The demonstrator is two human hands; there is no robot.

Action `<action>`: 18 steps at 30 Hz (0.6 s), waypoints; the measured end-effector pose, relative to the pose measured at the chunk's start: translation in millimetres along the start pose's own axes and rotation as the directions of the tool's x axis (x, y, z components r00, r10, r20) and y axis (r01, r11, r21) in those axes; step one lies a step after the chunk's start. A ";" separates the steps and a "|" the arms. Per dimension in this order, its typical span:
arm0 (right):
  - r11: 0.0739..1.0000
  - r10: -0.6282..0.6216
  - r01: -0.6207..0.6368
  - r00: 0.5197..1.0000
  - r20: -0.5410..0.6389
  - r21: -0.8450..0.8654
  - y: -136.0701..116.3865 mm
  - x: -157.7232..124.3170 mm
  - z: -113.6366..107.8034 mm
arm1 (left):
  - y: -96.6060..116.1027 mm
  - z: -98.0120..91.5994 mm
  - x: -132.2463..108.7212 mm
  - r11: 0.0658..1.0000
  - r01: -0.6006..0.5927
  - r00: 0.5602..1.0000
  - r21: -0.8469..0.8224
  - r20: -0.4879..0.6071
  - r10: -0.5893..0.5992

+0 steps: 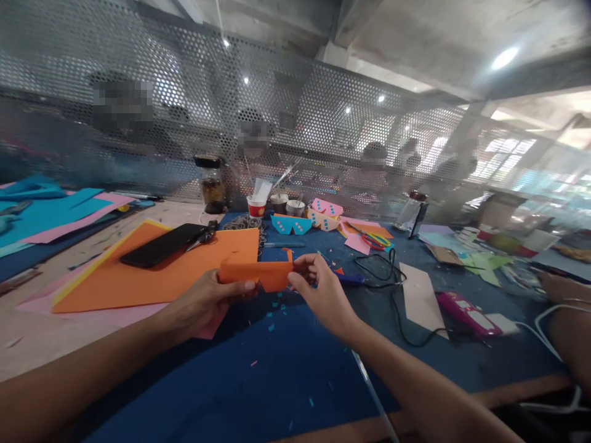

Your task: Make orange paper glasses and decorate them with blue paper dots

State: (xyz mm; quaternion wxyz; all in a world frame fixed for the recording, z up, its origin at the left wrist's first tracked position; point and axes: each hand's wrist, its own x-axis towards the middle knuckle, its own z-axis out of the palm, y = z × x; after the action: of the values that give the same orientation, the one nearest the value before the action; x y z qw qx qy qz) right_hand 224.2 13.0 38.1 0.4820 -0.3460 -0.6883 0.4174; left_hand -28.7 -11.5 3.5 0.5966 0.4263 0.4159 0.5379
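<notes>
Both hands hold an orange paper cutout [272, 277] shaped like eyeglasses, above the blue tabletop. My left hand [219, 298] pinches its left end, thumb in front. At the other end, the fingertips of my right hand [321, 286] are closed on its right edge, by a narrow strip folded up. Small blue paper scraps [272, 320] lie beneath it. A blue-handled tool [349, 279] with a black cord lies just behind my right hand. Further back stand paper glasses in blue [290, 225], peach [323, 220] and pink [327, 207], dotted with small squares.
Orange sheets [152, 286] at left carry a black phone [161, 245] and scissors [203, 237]. Cups [257, 208] and a lidded jar [212, 187] stand before a perforated metal screen [295, 117]. A magenta device [468, 314] lies right, near another person's arm [570, 332].
</notes>
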 end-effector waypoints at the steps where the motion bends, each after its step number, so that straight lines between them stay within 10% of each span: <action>1: 0.998 -0.022 0.022 1.000 -0.015 -0.056 -2.1 3.8 -5.7 | 1.4 0.6 -0.2 1.000 0.010 1.000 0.001 -0.007 -0.010; 5: 0.863 -0.119 0.105 0.993 0.003 -0.494 -18.7 24.4 -45.1 | 7.9 2.3 -1.7 0.999 0.045 0.999 0.021 -0.014 -0.045; 8: 0.433 0.039 0.108 0.990 0.139 -0.895 -30.2 31.8 -75.9 | 10.5 3.0 -1.3 0.997 0.073 0.996 0.013 -0.051 -0.072; 18: 0.105 0.273 0.165 0.944 0.188 -0.981 -5.5 8.6 -90.8 | 1.1 -3.1 4.5 0.994 0.056 0.995 -0.093 -0.080 -0.064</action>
State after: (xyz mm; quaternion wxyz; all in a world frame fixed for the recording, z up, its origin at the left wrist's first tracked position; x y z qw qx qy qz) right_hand 307.8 40.2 63.3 -0.0099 -0.5301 -0.8438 -0.0822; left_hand -31.6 -6.7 3.4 0.6135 0.3633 0.4281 0.5552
